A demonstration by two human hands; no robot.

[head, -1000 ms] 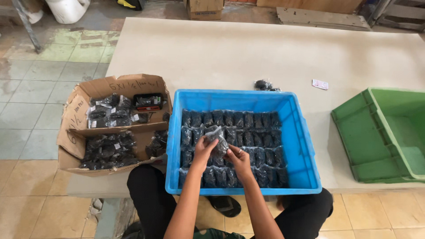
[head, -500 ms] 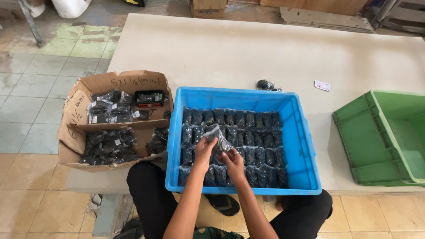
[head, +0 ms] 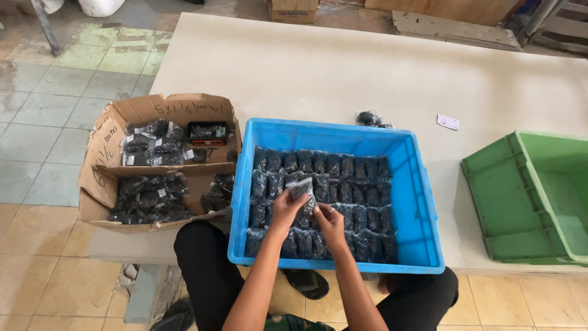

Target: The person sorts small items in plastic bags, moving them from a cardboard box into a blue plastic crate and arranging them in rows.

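A: Head view first. What are the hands doing?

B: Both are over the blue crate. The left hand pinches a small clear bag of dark pieces by its lower left edge, and the right hand closes on the same bag from the other side, fingers curled at its lower corner. So both hands are shut on one bag, held just above the packed rows.

A: And beneath the hands?

B: Rows of the same bags, standing on edge, fill the crate beyond and to the right of the hands. More sit directly under the wrists.

A: Which step would you call it?

B: I judge it to be the placing of a bag into a row — it is raised, not yet tucked in among its neighbours.

A: What does the next move call for?

B: Probably a gap between the standing bags right under the fingers, and a push down that keeps the bag upright — I cannot tell where such a gap lies.

A: Anything to the left of the left hand?

B: A cardboard box holding loose bags, just beside the crate. Well to the right of the right hand stands a green bin.
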